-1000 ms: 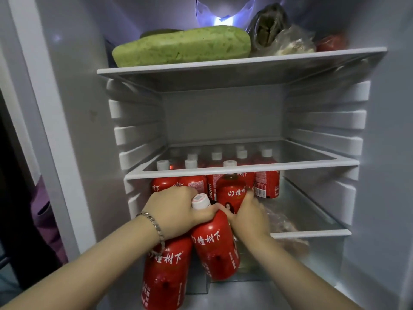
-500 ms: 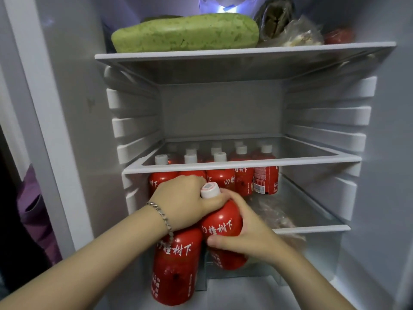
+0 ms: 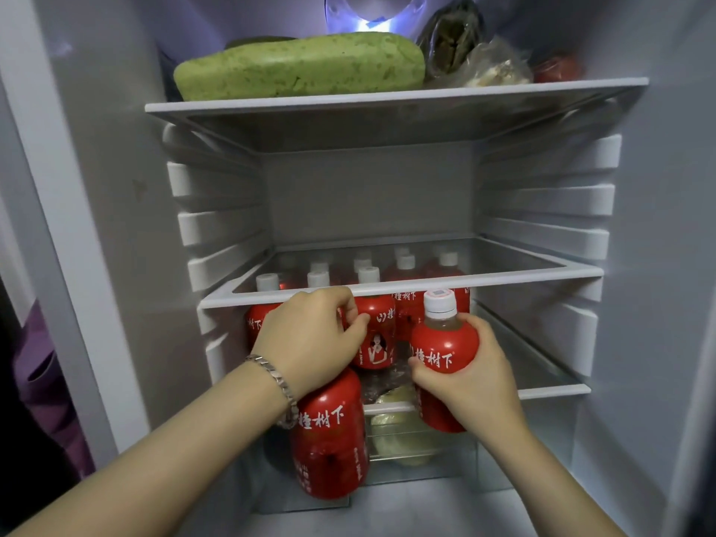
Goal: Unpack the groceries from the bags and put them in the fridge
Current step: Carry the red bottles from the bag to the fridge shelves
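- The capped bottle [image 3: 445, 343] is gripped around its body by the right hand [image 3: 478, 381].
- The lower bottle [image 3: 329, 439] is clasped at its top by the left hand [image 3: 310, 335].

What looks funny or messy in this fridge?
Nothing is spilled or broken. One odd bit: a red bottle hangs in the air in front of the fridge, its top hidden under the left hand, standing on nothing. The right hand grips a second bottle upright.
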The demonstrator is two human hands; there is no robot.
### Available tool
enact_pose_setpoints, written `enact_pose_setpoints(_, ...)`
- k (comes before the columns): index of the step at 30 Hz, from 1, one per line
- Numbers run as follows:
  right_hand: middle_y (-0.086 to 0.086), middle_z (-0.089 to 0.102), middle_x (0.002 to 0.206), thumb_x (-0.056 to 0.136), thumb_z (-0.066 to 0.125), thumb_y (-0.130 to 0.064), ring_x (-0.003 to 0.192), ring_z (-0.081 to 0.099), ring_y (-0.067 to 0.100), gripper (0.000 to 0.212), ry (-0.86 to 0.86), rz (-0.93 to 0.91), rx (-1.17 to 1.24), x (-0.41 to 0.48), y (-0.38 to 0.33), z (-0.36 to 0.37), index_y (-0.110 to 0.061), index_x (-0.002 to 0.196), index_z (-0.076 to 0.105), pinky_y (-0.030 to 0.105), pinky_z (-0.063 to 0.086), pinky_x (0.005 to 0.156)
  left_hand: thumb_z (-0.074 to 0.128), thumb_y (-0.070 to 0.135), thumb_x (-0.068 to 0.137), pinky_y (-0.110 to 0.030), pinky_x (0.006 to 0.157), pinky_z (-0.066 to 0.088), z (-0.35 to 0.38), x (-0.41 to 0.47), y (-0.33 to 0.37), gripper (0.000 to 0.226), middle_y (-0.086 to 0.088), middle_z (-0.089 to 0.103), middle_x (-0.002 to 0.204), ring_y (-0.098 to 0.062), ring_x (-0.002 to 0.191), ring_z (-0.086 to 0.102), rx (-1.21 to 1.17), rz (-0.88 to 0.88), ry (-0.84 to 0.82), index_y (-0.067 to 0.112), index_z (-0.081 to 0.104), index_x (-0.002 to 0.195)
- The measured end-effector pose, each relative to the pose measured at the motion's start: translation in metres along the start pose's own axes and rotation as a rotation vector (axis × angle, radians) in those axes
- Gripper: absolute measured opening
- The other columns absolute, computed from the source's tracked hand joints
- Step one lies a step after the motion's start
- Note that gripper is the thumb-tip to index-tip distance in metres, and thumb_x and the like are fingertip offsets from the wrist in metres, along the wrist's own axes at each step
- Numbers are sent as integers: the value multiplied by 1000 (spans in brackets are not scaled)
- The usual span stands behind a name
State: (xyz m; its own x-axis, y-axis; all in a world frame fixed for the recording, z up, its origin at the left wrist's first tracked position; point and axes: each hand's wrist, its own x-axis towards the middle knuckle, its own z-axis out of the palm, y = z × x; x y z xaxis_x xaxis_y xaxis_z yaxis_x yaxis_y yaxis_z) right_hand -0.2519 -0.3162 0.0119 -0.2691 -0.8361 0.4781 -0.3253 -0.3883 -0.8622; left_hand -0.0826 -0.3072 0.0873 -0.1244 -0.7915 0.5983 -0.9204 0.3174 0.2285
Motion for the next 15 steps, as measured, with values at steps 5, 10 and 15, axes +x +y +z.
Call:
enact_pose_setpoints(5, -21, 53, 87, 60, 85, -19, 77, 53, -2, 68, -21, 13, 20, 0, 1, -1, -40, 108, 41, 17, 39, 67, 50, 38, 91, -22, 66, 38, -4, 5, -1, 19, 7, 65, 88, -13, 85, 57, 50, -39, 8, 34, 63, 105)
enact_pose_setpoints(10, -23, 50, 91, 62, 85, -18, 80, 52, -4, 70, -35, 40, 59, 1, 3, -3, -38, 111, 39, 18, 38, 69, 49, 38, 92, -18, 56, 35, -4, 2, 1, 25, 7, 67, 96, -10, 80, 55, 49, -62, -6, 35, 61, 113)
enact_pose_setpoints(15, -18, 56, 92, 62, 85, -14, 83, 58, 6, 66, -49, 104, 86, 4, 3, -10, -32, 111, 45, 26, 44, 78, 47, 38, 93, -16, 53, 35, -2, -2, 0, 28, 8, 61, 85, -9, 75, 52, 69, -66, 7, 37, 57, 119)
